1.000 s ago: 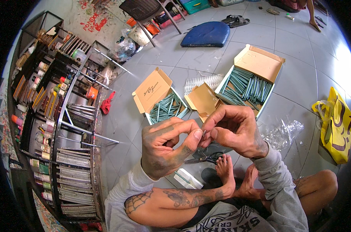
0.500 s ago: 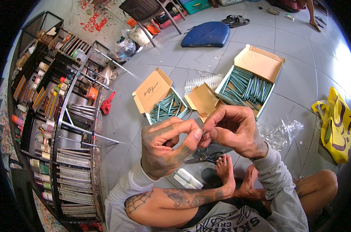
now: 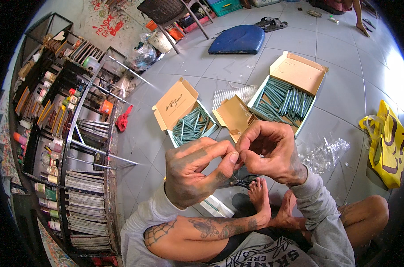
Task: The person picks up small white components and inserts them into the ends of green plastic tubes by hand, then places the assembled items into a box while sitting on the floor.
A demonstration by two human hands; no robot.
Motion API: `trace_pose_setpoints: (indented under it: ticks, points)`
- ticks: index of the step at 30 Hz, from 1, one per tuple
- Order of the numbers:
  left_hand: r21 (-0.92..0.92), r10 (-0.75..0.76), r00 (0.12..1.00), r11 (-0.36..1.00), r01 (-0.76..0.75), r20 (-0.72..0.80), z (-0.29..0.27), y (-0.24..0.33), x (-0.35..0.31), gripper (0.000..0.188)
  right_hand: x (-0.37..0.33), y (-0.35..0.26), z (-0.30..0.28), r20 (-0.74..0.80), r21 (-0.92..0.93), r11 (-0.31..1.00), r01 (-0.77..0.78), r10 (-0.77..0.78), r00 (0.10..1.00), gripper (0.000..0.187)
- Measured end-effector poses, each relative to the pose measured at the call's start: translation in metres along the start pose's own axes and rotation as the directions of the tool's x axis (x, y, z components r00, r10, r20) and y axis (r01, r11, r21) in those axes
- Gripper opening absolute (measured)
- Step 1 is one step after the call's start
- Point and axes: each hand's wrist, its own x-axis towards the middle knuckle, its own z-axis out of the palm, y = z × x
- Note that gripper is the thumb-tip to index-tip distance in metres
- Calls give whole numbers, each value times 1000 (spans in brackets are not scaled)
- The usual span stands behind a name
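Note:
My left hand (image 3: 197,171) and my right hand (image 3: 269,151) meet fingertip to fingertip above my bare feet. Both are pinched closed, and whatever lies between the fingertips is too small and hidden to make out. Beyond the left hand is an open cardboard box (image 3: 175,100) holding green sticks (image 3: 193,127). A second open box (image 3: 298,70) farther right holds many more green sticks (image 3: 291,100). Between them, partly covered by my right hand, stands a smaller open carton (image 3: 233,115). Dark-handled scissors (image 3: 243,180) lie on the floor below the hands, partly hidden.
Crumpled clear plastic (image 3: 326,155) and a yellow bag (image 3: 386,147) lie to the right. A clear ridged plastic piece (image 3: 235,94) is behind the carton. A blue cushion (image 3: 237,40) sits farther off. At left stands a shelf rack (image 3: 88,196); a white narrow box (image 3: 216,207) is near my leg.
Both hands have shifted slightly to the right, their fingertips still together. My left hand now covers more of the scissors. The boxes have not moved.

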Motion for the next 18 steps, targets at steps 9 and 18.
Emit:
trace_pose_setpoints:
  ticks: [9,18]
  points:
    - [-1,48,998,999,-49,-31,1,-8,-3,12,2,-3,-3,62,97,992,-78,73,995,17]
    - [-17,65,991,998,-67,-120,2,-19,-6,14,-1,-7,8,-16,128,989,-75,78,997,20]
